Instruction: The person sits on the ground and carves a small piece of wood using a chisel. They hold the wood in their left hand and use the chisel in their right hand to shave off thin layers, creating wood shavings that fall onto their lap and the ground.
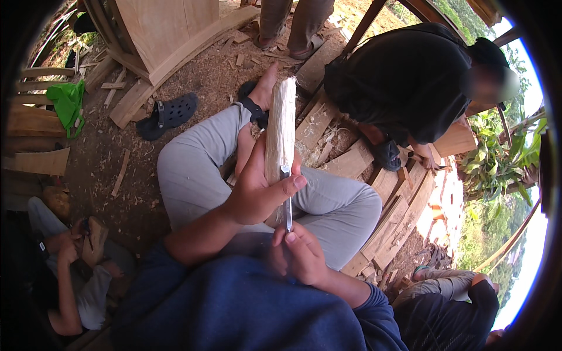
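Observation:
My left hand (257, 187) is closed round a long pale piece of wood (281, 126), held upright above my crossed legs. Its thumb lies across a narrow metal chisel (288, 205) at the wood's near end. The chisel's slightly wider tip rests against the wood's face. Below, my right hand (301, 254) grips the chisel low down, near my blue shirt. The fingers cover its handle, so the handle's shape is hidden.
A dark clog (168, 115) lies left of my knee. Wooden boards (377, 222) lie at the right, where a person in black (404, 76) bends over. Other people sit at lower left and lower right. A large wooden panel (167, 35) stands ahead, near a green bag (67, 102).

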`<state>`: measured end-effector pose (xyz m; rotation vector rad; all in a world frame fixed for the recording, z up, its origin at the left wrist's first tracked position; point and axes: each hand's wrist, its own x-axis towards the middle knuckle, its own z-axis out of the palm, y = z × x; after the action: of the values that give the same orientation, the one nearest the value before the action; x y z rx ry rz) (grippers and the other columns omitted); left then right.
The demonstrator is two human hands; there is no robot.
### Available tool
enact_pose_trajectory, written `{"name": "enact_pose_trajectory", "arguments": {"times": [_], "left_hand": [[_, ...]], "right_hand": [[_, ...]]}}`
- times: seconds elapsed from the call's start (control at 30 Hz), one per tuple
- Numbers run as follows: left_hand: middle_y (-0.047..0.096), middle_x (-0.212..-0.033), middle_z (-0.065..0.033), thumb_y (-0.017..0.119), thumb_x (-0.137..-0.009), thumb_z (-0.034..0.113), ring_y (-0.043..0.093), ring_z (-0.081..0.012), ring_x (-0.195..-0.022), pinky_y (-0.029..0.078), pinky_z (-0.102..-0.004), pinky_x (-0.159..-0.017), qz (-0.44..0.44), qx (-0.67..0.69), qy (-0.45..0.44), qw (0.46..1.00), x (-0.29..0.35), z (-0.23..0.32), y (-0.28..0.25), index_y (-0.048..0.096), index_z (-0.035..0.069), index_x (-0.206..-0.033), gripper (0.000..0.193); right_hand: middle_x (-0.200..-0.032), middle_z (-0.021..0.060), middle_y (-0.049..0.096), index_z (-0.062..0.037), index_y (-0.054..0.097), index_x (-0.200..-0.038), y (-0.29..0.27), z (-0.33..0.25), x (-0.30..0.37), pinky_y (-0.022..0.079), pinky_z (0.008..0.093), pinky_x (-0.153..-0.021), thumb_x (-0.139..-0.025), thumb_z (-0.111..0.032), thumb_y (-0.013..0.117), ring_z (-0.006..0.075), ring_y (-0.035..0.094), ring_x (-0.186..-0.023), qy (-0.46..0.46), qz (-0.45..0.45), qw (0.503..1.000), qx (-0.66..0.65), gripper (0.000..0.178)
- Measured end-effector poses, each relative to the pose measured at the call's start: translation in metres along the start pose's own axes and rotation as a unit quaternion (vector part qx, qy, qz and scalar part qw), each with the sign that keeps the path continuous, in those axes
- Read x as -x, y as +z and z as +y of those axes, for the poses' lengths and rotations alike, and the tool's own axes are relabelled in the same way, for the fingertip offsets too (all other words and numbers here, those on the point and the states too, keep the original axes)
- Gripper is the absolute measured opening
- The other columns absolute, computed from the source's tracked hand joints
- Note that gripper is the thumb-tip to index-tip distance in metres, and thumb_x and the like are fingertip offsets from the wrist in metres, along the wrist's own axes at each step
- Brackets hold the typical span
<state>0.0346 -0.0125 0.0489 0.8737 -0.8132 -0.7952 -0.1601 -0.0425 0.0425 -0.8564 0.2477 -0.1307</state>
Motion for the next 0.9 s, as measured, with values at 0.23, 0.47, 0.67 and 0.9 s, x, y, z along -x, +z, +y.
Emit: {"name": "enact_pose_trajectory", "arguments": {"times": [0.23,0.47,0.67,0.9], "left_hand": [[0.061,-0.103,-0.0049,0.068,-0.105,0.010,0.061,-0.0089,-0.083,0.052,-0.0252,-0.073,-0.026,0.090,-0.018,0.995,0.003,0.002,0.003,0.034,0.000,-0.154,0.060],[0.061,-0.103,-0.0058,0.070,-0.104,0.012,0.061,-0.0088,-0.082,0.053,-0.0253,-0.070,-0.008,0.024,-0.020,0.999,0.005,0.002,0.001,0.028,0.001,-0.159,0.070],[0.060,-0.111,-0.0078,0.073,-0.102,0.016,0.062,-0.0097,-0.083,0.056,-0.0267,-0.070,0.029,0.000,-0.014,0.999,-0.001,0.008,0.002,0.026,0.001,-0.162,0.078],[0.061,-0.117,-0.0095,0.074,-0.102,0.018,0.062,-0.0086,-0.086,0.054,-0.0250,-0.076,0.059,0.022,-0.054,0.997,-0.002,0.014,0.009,0.029,0.000,-0.162,0.077]], "right_hand": [[-0.071,0.0068,0.052,-0.0037,0.053,-0.115,-0.001,0.001,0.001,0.044,0.0297,-0.057,-0.118,-0.034,0.040,0.0150,0.049,-0.057,-0.011,-0.007,1.000,0.007,0.033],[-0.070,0.0062,0.052,-0.0038,0.053,-0.115,0.000,0.003,0.000,0.044,0.0296,-0.056,-0.118,-0.033,0.040,0.0146,0.048,-0.057,-0.006,-0.002,1.000,-0.002,0.032],[-0.069,0.0055,0.052,-0.0041,0.053,-0.115,0.000,0.001,0.002,0.043,0.0292,-0.056,-0.118,-0.033,0.039,0.0140,0.048,-0.056,-0.011,0.001,1.000,0.026,0.032],[-0.069,0.0056,0.052,-0.0042,0.053,-0.114,0.000,0.002,0.000,0.043,0.0286,-0.055,-0.119,-0.030,0.038,0.0136,0.047,-0.056,-0.012,0.022,1.000,0.015,0.031]]}}
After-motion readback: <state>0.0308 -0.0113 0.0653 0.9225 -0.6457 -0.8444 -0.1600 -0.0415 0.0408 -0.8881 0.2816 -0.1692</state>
